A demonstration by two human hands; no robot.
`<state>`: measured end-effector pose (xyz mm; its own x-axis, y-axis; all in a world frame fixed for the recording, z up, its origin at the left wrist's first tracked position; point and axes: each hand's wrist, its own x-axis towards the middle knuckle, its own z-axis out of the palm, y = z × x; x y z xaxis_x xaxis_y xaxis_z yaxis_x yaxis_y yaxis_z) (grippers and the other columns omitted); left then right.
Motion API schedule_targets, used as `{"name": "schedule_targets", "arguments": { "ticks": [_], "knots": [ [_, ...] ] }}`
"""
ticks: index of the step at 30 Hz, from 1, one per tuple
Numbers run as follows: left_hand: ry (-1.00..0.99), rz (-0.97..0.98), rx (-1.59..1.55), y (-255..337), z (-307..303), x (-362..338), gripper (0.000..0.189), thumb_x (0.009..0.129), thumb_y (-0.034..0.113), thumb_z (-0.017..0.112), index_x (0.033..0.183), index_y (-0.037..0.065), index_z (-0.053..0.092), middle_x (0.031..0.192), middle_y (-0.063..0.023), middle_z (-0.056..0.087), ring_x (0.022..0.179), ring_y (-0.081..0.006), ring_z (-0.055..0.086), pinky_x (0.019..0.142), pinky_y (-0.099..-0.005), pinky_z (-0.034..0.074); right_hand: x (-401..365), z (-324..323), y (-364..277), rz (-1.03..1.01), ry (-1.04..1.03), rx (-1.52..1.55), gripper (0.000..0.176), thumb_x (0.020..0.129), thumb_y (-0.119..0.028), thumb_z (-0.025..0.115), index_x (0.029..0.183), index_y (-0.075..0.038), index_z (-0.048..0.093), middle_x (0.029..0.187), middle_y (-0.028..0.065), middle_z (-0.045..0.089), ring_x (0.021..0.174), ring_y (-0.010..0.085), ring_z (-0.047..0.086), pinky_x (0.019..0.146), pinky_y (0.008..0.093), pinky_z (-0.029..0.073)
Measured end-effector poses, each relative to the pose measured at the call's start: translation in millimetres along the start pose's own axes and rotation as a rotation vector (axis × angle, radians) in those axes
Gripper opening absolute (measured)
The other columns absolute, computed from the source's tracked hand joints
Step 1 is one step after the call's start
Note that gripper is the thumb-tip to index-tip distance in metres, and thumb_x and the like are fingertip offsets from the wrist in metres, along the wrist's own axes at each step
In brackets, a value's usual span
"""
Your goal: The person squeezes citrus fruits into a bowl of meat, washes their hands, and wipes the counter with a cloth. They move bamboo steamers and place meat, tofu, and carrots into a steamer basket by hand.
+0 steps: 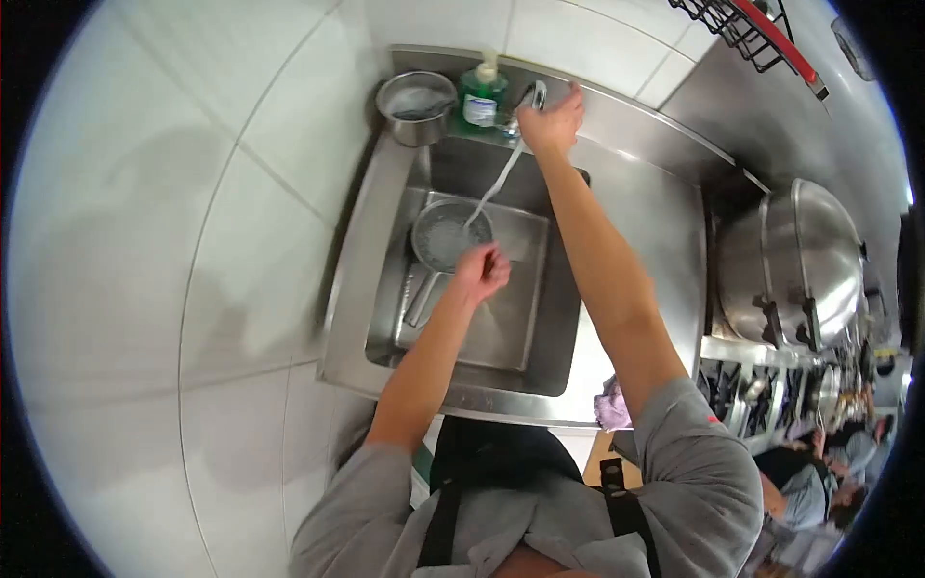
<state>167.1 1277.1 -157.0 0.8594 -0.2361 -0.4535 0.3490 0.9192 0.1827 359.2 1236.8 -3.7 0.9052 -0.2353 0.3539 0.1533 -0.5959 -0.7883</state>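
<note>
Water runs from the metal faucet [536, 93] into a round metal pan [441, 237] with a long handle, which sits in the stainless sink [554, 332]. My left hand [482, 274] is closed, fingers curled, at the pan's lower right edge; anything inside the fingers is hidden. The pan's handle lies apart from it, pointing toward me. My right hand [552, 119] is against the right side of the faucet, with a finger stretched upward and the others partly hidden. A green soap pump bottle [482, 100] stands just left of the faucet.
A metal pot [416, 108] holding cloudy liquid and something dark stands at the sink's back left corner. A pinkish cloth [612, 405] lies at the counter's front edge. Large metal cookware [795, 265] is at right, with people [819, 482] beyond. A black wire rack [747, 34] hangs upper right.
</note>
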Motion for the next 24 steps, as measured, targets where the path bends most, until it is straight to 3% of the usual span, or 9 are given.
{"name": "schedule_targets", "arguments": {
  "ticks": [2,7,9,14,15,16,19,21,24],
  "knots": [
    [0.017,-0.012,0.126,5,20,82,0.028,0.085,0.02,0.046,0.06,0.01,0.039,0.05,-0.0036,0.039,0.038,-0.0134,0.032,0.037,-0.0276,0.025,18,-12,38,-0.079,0.061,-0.002,0.084,0.057,-0.024,0.073,0.127,-0.003,0.032,0.12,0.0214,0.043,0.116,0.0355,0.039,0.095,0.0444,0.035],
    [0.209,0.035,0.313,-11,18,261,0.019,0.083,0.016,0.045,0.067,0.008,0.041,0.056,-0.0065,0.044,0.041,-0.0142,0.04,0.034,-0.0271,0.028,9,-72,62,-0.005,-0.305,0.259,0.067,0.066,-0.012,0.076,0.124,-0.006,0.043,0.12,0.0169,0.049,0.107,0.0264,0.049,0.082,0.0361,0.046],
    [0.212,0.03,0.389,-17,35,262,0.015,0.083,0.019,0.047,0.073,0.009,0.044,0.059,-0.007,0.047,0.046,-0.0172,0.044,0.038,-0.0318,0.032,-7,-83,81,0.117,-0.267,0.47,0.05,0.071,-0.004,0.068,0.116,-0.002,0.047,0.111,0.0128,0.053,0.096,0.0207,0.054,0.073,0.0294,0.048],
    [0.3,0.102,0.709,-11,46,216,0.028,0.082,0.033,0.057,0.1,0.01,0.057,0.072,-0.0092,0.057,0.068,-0.0289,0.059,0.057,-0.0503,0.051,-38,-65,124,0.521,-0.297,0.61,0.03,0.072,-0.004,0.064,0.1,0.004,0.056,0.089,0.0164,0.06,0.07,0.0228,0.059,0.062,0.0338,0.05],
    [0.096,0.175,0.559,-9,36,214,0.03,0.084,0.036,0.053,0.1,0.012,0.057,0.077,-0.011,0.058,0.071,-0.0295,0.059,0.057,-0.0502,0.051,-42,-49,131,0.664,-0.348,0.764,0.025,0.073,-0.004,0.062,0.096,0.004,0.057,0.081,0.0151,0.061,0.064,0.0219,0.059,0.057,0.0336,0.05],
    [-0.105,0.245,0.407,-8,29,210,0.032,0.086,0.04,0.049,0.1,0.013,0.057,0.082,-0.0128,0.06,0.074,-0.0302,0.06,0.058,-0.0501,0.051,-42,-29,139,0.665,-0.354,0.776,0.025,0.073,-0.004,0.062,0.096,0.004,0.057,0.081,0.0151,0.061,0.064,0.0219,0.059,0.057,0.0336,0.05],
    [-0.016,0.143,0.071,-9,37,193,0.029,0.085,0.038,0.048,0.1,0.015,0.056,0.085,-0.0123,0.059,0.077,-0.0307,0.059,0.067,-0.0524,0.048,-34,31,163,0.715,-0.403,0.701,0.02,0.076,-0.005,0.059,0.094,0.003,0.059,0.071,0.0119,0.062,0.065,0.0223,0.06,0.057,0.0354,0.05],
    [0.021,0.099,-0.082,6,42,194,0.028,0.085,0.038,0.048,0.1,0.016,0.055,0.086,-0.0121,0.059,0.079,-0.031,0.059,0.072,-0.0536,0.047,-28,57,181,0.087,-0.325,-0.086,0.018,0.08,-0.011,0.058,0.091,0.003,0.06,0.065,0.0099,0.062,0.066,0.0232,0.062,0.059,0.0358,0.051],
    [0.256,0.07,-0.009,5,21,221,0.032,0.074,0.037,0.058,0.096,0.015,0.054,0.087,-0.0092,0.058,0.081,-0.0304,0.059,0.081,-0.0465,0.046,-35,113,270,0.491,-0.633,0.5,0.021,0.084,-0.018,0.056,0.096,-0.001,0.06,0.076,0.0101,0.064,0.072,0.0224,0.063,0.063,0.0354,0.05]
  ]
}}
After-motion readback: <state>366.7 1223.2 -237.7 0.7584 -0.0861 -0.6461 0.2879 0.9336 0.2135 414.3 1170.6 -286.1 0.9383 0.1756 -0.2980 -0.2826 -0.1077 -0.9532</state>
